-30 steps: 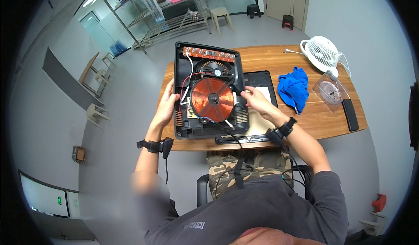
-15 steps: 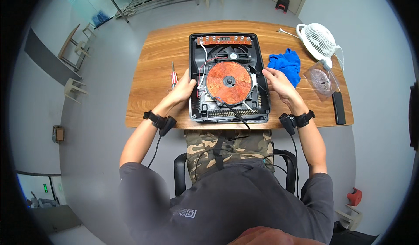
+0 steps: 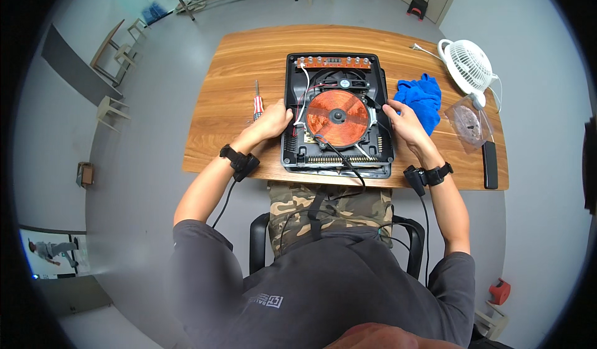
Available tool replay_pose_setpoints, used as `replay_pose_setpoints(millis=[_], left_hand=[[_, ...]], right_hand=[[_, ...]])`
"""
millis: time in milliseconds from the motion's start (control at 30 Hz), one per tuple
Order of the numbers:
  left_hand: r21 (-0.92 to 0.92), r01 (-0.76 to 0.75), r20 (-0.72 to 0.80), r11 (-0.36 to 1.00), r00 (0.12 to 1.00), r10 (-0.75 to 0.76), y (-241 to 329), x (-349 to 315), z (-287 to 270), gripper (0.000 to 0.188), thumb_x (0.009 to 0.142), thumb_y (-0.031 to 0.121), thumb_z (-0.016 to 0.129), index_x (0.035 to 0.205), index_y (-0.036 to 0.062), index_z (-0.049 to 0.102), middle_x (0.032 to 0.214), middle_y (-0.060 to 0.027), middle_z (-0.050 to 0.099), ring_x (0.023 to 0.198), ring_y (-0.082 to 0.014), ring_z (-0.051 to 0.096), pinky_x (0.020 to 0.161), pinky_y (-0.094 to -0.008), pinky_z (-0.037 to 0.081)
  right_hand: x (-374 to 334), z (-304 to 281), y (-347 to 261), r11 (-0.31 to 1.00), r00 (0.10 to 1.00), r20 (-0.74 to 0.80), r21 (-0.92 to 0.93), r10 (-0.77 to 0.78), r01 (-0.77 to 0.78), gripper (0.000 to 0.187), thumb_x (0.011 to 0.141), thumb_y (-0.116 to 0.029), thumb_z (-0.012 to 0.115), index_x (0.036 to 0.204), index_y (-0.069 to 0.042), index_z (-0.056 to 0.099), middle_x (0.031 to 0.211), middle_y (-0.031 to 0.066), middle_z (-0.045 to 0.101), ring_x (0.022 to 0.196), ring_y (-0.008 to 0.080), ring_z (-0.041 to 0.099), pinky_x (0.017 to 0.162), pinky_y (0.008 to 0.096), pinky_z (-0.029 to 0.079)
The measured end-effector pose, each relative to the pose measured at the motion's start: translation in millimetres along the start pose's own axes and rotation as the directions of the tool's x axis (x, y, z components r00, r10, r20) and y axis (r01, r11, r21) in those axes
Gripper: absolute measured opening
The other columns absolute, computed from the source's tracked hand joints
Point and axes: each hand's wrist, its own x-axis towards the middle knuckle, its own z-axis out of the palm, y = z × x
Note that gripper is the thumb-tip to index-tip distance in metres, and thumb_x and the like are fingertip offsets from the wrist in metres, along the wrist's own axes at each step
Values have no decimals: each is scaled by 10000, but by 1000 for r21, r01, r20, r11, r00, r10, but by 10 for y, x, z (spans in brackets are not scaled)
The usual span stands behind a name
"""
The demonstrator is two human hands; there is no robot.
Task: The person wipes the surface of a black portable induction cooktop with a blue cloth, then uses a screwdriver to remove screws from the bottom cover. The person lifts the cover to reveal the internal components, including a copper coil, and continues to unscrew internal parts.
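An opened induction cooker (image 3: 292, 139) lies near the front edge of the wooden table, its black housing holding a round copper coil (image 3: 323, 116), a cooling fan, wires and an orange button board (image 3: 317, 62). My left hand (image 3: 273, 120) grips the housing's left wall, its fingertips partly hidden. At the right wall, my right hand (image 3: 404, 122) has its thumb on the rim, with fingers down the outer side. A black flat piece shows under the housing along its right and front edges. The black power cord (image 3: 348, 164) hangs over the front edge.
Left of the cooker lies a screwdriver (image 3: 258, 105) with a striped handle. To the right are a blue cloth (image 3: 423, 100), a white fan (image 3: 467, 66), a clear bag (image 3: 467, 122) and a black bar-shaped object (image 3: 490, 165). A person (image 3: 53, 249) shows beyond the far-left doorway.
The view has shifted, moving the table scene rightward. Both hands keep hold of the cooker's sides. The housing sits slightly farther from the screwdriver. A person has appeared in the doorway.
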Motion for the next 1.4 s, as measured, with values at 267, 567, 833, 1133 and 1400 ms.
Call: replay_pose_setpoints(millis=[267,567,833,1133,1400], left_hand=[[-37,-66,-70,997,996,63,-2,-25,-21,325,999,174,495,1185,-83,567,1006,-364,674,1015,-516,655,923,-549,516],[-24,-42,-31,999,999,41,126,-123,-9,364,1005,211,512,1152,-117,569,979,-375,667,993,-511,666,897,-539,517],[73,43,-76,996,996,-37,62,-125,44,419,1007,311,541,1160,-78,574,972,-350,681,981,-507,667,889,-542,521],[172,-472,-12,865,877,481,1043,-648,34,270,947,248,652,1140,60,635,960,-172,720,889,-385,707,748,-496,566],[214,-666,278,714,743,609,1253,-828,280,205,896,140,662,1072,39,684,917,-162,684,800,-376,703,692,-453,569]], right_hand=[[-101,-17,-79,1000,1000,2,29,-3,3,608,1011,-292,649,1392,161,508,1253,251,666,1129,217,642,959,309,496],[-130,-87,105,999,999,-40,23,33,-32,599,996,-322,672,1399,103,546,1217,172,663,1032,179,615,858,298,498],[-137,-59,303,990,994,-47,-104,-98,93,586,1008,-306,679,1454,39,519,1027,-2,603,756,52,513,688,230,456],[-73,-165,341,964,986,-22,-212,-168,160,540,967,-273,716,1371,53,569,1108,103,636,785,131,595,736,306,535],[-29,-510,17,740,918,-37,-604,-395,294,422,922,-285,735,1221,3,657,1112,197,607,1040,350,614,945,426,493]])
